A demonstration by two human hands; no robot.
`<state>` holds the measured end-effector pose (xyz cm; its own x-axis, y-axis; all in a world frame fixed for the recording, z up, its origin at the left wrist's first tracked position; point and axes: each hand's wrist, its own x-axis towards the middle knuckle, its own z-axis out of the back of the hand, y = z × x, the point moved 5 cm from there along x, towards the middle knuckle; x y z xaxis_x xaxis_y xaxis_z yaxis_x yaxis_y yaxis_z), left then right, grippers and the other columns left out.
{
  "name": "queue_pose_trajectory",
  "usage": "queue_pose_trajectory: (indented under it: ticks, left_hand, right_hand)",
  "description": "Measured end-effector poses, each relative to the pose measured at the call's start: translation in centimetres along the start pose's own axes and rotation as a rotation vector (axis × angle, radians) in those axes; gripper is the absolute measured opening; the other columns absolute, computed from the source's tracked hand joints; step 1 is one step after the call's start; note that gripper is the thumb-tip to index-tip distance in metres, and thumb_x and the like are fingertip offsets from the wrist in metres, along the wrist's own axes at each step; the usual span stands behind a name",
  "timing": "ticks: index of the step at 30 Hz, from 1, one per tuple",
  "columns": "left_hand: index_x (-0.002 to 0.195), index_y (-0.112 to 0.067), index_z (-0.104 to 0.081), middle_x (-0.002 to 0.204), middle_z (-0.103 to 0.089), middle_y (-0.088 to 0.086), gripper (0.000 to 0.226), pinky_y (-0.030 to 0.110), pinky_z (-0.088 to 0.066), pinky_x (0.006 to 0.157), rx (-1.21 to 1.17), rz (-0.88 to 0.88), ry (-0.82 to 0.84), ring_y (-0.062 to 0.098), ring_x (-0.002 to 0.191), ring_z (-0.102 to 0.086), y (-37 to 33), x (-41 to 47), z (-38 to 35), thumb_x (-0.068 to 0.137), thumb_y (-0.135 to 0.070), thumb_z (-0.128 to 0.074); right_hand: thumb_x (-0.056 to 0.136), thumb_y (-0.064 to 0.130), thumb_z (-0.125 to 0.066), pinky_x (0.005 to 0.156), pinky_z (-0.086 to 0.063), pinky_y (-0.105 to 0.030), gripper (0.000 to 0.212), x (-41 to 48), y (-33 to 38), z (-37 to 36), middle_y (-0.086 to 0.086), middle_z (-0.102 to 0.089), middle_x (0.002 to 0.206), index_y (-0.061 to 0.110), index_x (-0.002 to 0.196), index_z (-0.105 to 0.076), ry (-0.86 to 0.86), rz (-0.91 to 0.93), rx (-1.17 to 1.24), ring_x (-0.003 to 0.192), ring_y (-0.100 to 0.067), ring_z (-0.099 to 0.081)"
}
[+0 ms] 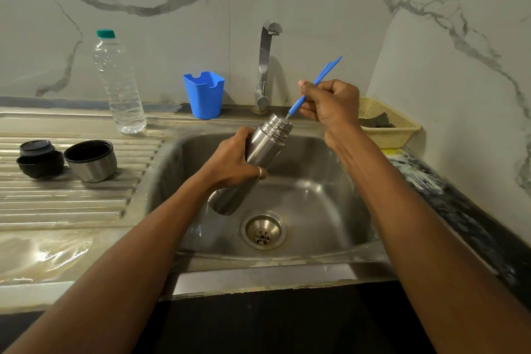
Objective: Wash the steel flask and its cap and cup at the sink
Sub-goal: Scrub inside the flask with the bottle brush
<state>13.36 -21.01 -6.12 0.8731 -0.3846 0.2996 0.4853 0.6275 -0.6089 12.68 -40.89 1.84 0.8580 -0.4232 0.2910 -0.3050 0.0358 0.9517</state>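
Observation:
My left hand (235,159) grips the steel flask (265,142) around its middle, holding it tilted over the sink (313,198) with its open mouth up and to the right. My right hand (330,103) is closed on the blue handle of a bottle brush (321,80); the brush's lower end goes into the flask's mouth and its bristles are hidden inside. On the ribbed drainboard at the left stand the steel cup (92,161), mouth up, and the black cap (38,158), which looks like two stacked pieces.
The tap (265,63) rises behind the sink, with no water running. A blue plastic holder (204,95) and a clear water bottle (119,83) stand at the back left. A cream basket (388,126) holding a dark scrub pad sits at the right, by the marble wall.

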Motion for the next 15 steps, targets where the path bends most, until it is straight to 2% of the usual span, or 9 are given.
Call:
queue_pose_trajectory:
  ticks: [2,5,8,10,12,15]
  left_hand:
    - [0.135,-0.015,-0.042,0.114,-0.052,-0.002,0.078,0.011,-0.037,0.061,0.002,-0.008,-0.002,0.011,0.093,-0.053,0.0,0.0,0.1,0.074,-0.023,-0.088]
    - [0.134,-0.015,-0.043,0.111,-0.054,-0.003,0.077,0.01,-0.036,0.061,0.022,-0.007,0.015,0.01,0.09,-0.053,0.1,-0.1,0.0,0.072,-0.022,-0.088]
    - [0.135,-0.014,-0.045,0.109,-0.054,-0.003,0.076,0.011,-0.036,0.061,0.017,-0.003,0.004,0.013,0.091,-0.055,0.2,-0.2,0.2,0.073,-0.023,-0.088]
    - [0.134,-0.014,-0.045,0.109,-0.054,-0.002,0.075,0.011,-0.036,0.061,0.016,-0.007,0.009,0.012,0.09,-0.055,0.2,-0.2,0.2,0.073,-0.024,-0.087]
    - [0.134,-0.014,-0.046,0.11,-0.054,-0.002,0.074,0.011,-0.035,0.061,0.016,-0.014,0.015,0.007,0.084,-0.052,0.2,-0.1,0.1,0.074,-0.025,-0.087]
    - [0.135,-0.015,-0.046,0.111,-0.054,-0.003,0.075,0.011,-0.035,0.061,0.003,-0.016,-0.005,0.006,0.081,-0.051,0.1,0.0,0.2,0.074,-0.025,-0.087]
  right_hand:
    - [0.091,0.011,-0.075,0.064,-0.06,-0.028,0.021,0.1,1.2,0.5,-0.011,-0.075,0.078,-0.009,0.095,-0.068,0.031,0.039,0.038,0.073,-0.022,-0.077]
    - [0.098,0.004,-0.064,0.08,-0.063,-0.038,0.008,0.5,2.7,1.5,-0.018,-0.077,0.093,-0.003,0.1,-0.067,0.115,0.063,0.159,0.09,-0.029,-0.077]
    - [0.1,-0.001,-0.057,0.089,-0.061,-0.043,0.01,0.5,2.6,1.6,-0.021,-0.075,0.106,-0.002,0.107,-0.064,0.223,0.018,0.222,0.101,-0.032,-0.075]
    - [0.1,-0.001,-0.058,0.088,-0.061,-0.043,0.01,0.3,1.9,1.1,-0.021,-0.075,0.106,-0.002,0.107,-0.064,0.256,-0.017,0.204,0.101,-0.031,-0.075]
    - [0.096,0.003,-0.066,0.08,-0.063,-0.038,0.006,-0.1,1.3,0.6,-0.016,-0.077,0.096,0.0,0.1,-0.067,0.228,-0.033,0.154,0.093,-0.027,-0.077]
    - [0.085,0.009,-0.081,0.065,-0.061,-0.029,0.018,-0.5,0.4,0.0,-0.012,-0.076,0.079,-0.001,0.09,-0.066,0.155,-0.057,0.084,0.076,-0.022,-0.077]
